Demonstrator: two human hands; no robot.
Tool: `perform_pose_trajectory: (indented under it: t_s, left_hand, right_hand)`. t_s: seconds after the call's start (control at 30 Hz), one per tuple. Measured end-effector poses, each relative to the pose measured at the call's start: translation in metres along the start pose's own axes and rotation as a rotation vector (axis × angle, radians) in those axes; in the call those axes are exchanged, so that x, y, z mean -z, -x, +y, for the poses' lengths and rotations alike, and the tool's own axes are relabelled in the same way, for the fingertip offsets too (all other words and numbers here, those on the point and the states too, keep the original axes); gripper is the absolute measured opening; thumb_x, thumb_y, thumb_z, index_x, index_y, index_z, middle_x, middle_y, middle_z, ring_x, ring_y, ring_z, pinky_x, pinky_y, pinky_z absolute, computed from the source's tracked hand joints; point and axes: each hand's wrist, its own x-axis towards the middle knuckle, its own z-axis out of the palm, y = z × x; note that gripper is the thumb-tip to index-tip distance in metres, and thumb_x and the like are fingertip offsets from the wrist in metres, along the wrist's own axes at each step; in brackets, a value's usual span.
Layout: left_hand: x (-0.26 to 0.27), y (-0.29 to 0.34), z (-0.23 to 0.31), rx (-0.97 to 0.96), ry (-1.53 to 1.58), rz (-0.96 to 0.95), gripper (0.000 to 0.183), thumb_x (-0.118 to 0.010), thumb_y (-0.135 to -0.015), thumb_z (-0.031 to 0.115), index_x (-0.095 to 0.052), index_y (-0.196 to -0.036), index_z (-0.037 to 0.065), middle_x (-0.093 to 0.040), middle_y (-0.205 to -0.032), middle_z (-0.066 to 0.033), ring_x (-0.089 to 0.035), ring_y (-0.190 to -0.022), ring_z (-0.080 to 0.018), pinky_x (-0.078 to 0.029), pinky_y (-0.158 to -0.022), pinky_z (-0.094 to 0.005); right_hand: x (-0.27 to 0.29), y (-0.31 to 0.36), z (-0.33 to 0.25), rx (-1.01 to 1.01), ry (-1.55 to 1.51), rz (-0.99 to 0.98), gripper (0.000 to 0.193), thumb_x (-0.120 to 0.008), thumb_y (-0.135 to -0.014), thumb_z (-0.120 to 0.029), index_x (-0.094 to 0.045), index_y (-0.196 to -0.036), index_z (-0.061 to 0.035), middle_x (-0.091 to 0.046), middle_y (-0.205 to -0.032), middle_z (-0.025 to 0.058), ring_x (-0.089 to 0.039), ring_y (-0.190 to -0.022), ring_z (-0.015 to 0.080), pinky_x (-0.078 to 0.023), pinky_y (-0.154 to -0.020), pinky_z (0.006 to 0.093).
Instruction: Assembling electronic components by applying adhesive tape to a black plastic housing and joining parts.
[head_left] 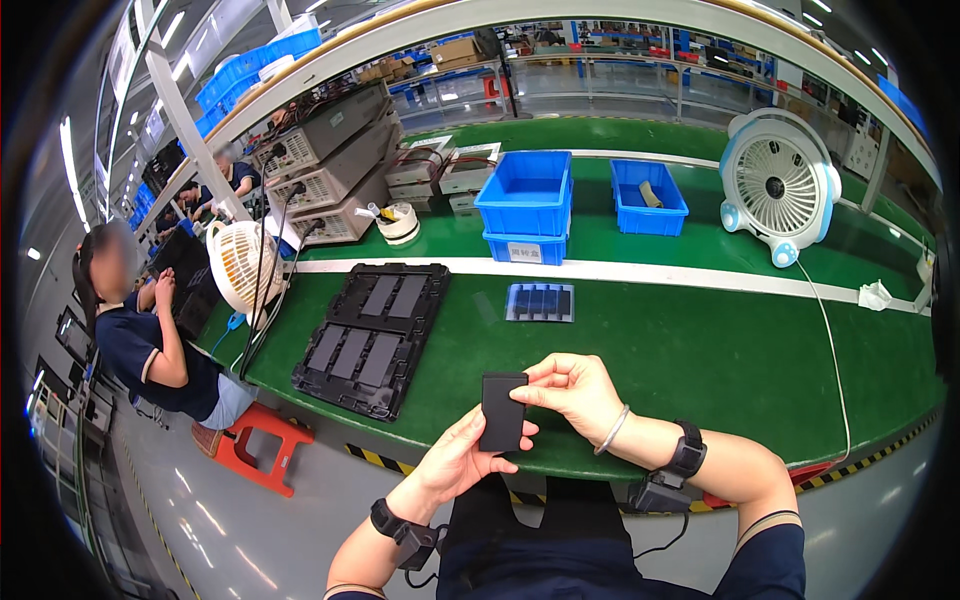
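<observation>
I see one white label (524,253) (small dark print) on the lower blue bin (555,248), toward the far edge of the counter (670,370).

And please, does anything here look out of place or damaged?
One thing: a crumpled white piece, perhaps tissue or plastic, lies near the right end of the green bench and looks like litter. The black box held by the left hand and right hand shows no visible damage.
</observation>
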Motion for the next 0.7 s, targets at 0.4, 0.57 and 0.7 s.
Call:
perform_pose_trajectory:
  t_s: [0.4, 0.57, 0.7]
  left_hand:
    - [-0.007, 0.002, -0.004, 0.011, 0.097, 0.115, 0.042, -0.036, -0.097, 0.034, -0.036, -0.129, 0.007, -0.051, -0.120, -0.0170, -0.055, -0.106, -0.0220, -0.054, -0.079, -0.0347]
    - [-0.003, 0.017, 0.011, -0.074, -0.128, 0.286, 0.043, -0.053, -0.091, 0.030, -0.043, -0.124, 0.005, -0.052, -0.120, -0.0163, -0.055, -0.106, -0.0225, -0.051, -0.085, -0.0361]
    - [0.012, 0.028, 0.008, -0.329, -0.583, 0.264, 0.038, -0.063, -0.081, 0.002, -0.057, -0.119, 0.004, -0.050, -0.123, -0.0124, -0.053, -0.107, -0.0209, -0.046, -0.088, -0.0312]
  right_hand:
    - [0.020, -0.013, 0.000, 0.101, 0.212, -0.045, 0.036, -0.068, -0.081, -0.016, -0.058, -0.110, 0.0021, -0.065, -0.093, 0.0100, -0.062, -0.086, 0.0126, -0.050, -0.077, 0.0255]
    - [0.060, 0.000, -0.017, 0.080, 0.648, -0.143, 0.032, -0.052, -0.090, -0.022, -0.057, -0.115, -0.0035, -0.062, -0.112, 0.0114, -0.059, -0.103, 0.0226, -0.046, -0.089, 0.0311]
    - [0.074, 0.025, -0.013, 0.054, 1.016, -0.257, 0.031, -0.051, -0.090, -0.017, -0.056, -0.119, -0.0086, -0.055, -0.123, 0.0107, -0.046, -0.121, 0.0303, -0.037, -0.100, 0.0370]
